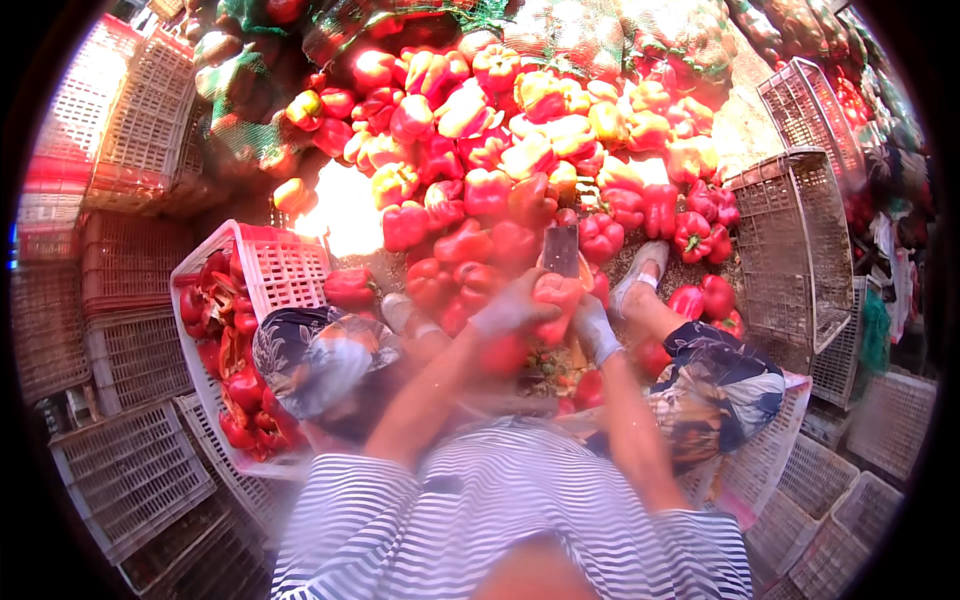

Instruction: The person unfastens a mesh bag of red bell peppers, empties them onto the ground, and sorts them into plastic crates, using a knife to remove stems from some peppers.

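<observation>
My left hand, in a pale glove, is closed round a red bell pepper between my knees. Close against that pepper, my gloved right hand grips a knife; its broad dark blade points away from me, just beyond the pepper. The knife's handle is hidden by the pepper and my fingers. Whole red bell peppers lie in a large heap ahead of my hands, some reaching close to my feet. On my left, a pink and white plastic crate holds split and cut red peppers.
Stacked plastic crates line the left side. More crates stand at the right. Filled green mesh sacks lie behind the heap. Another pale crate is beside my right knee. Strong sunlight washes out part of the heap.
</observation>
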Demonstrator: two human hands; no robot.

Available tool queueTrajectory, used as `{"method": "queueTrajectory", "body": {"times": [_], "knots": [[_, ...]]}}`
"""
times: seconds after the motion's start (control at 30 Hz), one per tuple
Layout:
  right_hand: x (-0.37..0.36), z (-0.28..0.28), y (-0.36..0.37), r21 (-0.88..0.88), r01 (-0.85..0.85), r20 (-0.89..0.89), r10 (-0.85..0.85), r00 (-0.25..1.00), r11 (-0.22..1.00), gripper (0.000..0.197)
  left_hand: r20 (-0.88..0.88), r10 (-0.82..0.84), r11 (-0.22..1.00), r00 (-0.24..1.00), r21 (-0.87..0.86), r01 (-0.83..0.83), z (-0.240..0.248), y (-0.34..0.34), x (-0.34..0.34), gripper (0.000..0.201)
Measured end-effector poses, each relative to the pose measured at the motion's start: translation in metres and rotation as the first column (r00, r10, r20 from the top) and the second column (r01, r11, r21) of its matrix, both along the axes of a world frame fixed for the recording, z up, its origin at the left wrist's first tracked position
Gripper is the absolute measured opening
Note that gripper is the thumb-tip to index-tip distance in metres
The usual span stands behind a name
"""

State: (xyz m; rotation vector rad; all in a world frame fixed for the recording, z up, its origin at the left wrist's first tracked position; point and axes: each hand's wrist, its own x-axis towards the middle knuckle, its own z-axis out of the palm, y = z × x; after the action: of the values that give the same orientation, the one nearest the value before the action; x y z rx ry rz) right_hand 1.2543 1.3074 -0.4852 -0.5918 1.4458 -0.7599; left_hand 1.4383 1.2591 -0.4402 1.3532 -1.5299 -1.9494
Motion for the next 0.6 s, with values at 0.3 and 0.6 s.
{"method": "queueTrajectory", "body": {"times": [0.3, 0.6], "knots": [[-0.002, 0.024, -0.012, -0.005, -0.008, -0.160, 0.007, 0.987, 1.000, 0.023, 0.805, 0.296, 0.881, 0.514, -0.438, 0.180, -0.045, -0.061, 0.080, 0.055], [0.003, 0.008, -0.004, -0.109, -0.195, -0.294, 0.156, 0.943, 0.975, 0.021, 0.884, 0.235, 0.815, 0.403, -0.406, 0.415, -0.061, -0.033, 0.071, 0.042]]}}
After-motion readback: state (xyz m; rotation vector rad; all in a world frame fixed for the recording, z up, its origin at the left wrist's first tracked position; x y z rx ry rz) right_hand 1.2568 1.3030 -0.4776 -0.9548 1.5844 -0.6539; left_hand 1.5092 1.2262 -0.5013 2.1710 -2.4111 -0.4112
